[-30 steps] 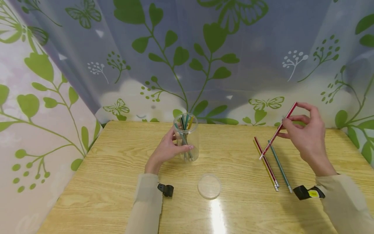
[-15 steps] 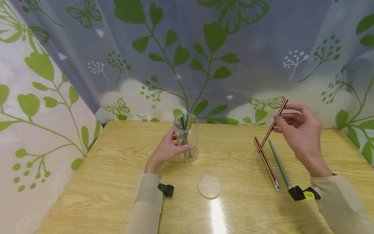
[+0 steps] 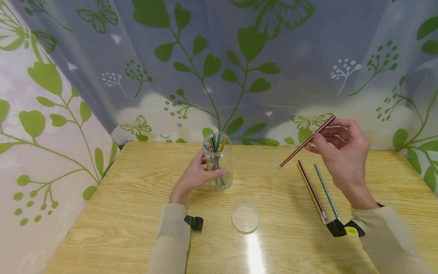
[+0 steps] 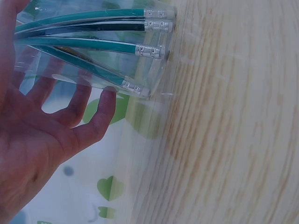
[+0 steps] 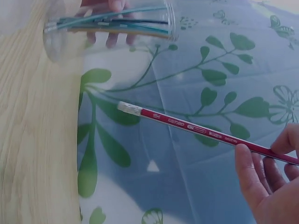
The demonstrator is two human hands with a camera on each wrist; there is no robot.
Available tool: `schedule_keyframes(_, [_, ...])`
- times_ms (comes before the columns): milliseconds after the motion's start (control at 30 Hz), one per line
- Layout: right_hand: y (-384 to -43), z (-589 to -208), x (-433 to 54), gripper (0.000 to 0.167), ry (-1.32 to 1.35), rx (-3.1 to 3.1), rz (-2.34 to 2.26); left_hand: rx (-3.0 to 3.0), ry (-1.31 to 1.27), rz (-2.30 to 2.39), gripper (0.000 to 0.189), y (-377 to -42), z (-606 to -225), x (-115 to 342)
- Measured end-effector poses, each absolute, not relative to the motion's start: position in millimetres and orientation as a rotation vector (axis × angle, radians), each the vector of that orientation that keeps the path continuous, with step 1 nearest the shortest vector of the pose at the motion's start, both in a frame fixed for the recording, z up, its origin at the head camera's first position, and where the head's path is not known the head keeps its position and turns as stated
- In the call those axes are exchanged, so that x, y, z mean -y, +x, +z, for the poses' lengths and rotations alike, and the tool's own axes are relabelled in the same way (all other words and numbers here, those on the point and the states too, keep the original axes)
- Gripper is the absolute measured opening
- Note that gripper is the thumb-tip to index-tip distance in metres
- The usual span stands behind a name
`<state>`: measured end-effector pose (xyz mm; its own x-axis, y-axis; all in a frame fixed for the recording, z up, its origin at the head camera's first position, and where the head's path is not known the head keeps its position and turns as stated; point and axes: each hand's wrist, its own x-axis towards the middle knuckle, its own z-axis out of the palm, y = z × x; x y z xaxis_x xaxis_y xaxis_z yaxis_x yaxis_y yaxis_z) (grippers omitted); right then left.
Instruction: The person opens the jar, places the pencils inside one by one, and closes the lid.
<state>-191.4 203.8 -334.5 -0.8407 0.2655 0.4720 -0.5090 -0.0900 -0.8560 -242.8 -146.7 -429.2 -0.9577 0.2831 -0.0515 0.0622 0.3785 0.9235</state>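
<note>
Curled around the left side of a clear plastic jar [image 3: 226,167], my left hand [image 3: 196,175] keeps it upright near the table's back edge. Several pencils [image 4: 105,45] stand in the jar, eraser ends down, mostly teal, with a dark one and a yellow one. My right hand [image 3: 345,152] pinches a red pencil [image 5: 196,131] near its upper end. That pencil slants down to the left in the air, its white eraser end toward the jar. Below the right hand, another red pencil [image 3: 310,188], a yellow pencil [image 3: 305,182] and a teal pencil [image 3: 326,190] lie on the table.
A round clear lid [image 3: 245,218] lies flat on the wooden table [image 3: 119,213], in front of the jar. Behind the table hangs a blue curtain [image 3: 301,76] with green leaves and butterflies. Dark wrist cameras sit on both sleeves.
The right hand has moved left with the red pencil, which has tilted flatter and swung its eraser end off the lying pencils toward the jar. The left hand and jar stay put.
</note>
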Motion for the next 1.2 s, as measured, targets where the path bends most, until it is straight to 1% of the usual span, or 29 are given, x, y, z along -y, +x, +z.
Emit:
schedule_keyframes(633, [-189.5,-308.8,-160.2,0.034,0.528,1.342,2.026,-2.45,0.301,1.597,0.095,-244.0,-431.0,146.3])
schedule_keyframes(933, [-189.2,-296.3,-144.7,0.032,0.614,1.333,1.963,-2.453,0.309,1.59,0.096,-243.3,-428.9,145.5])
schedule_keyframes(1200, [-189.0,-287.1,-130.0,0.033,0.656,1.337,1.938,-2.439,0.34,1.618,0.096,-243.0,-430.4,144.8])
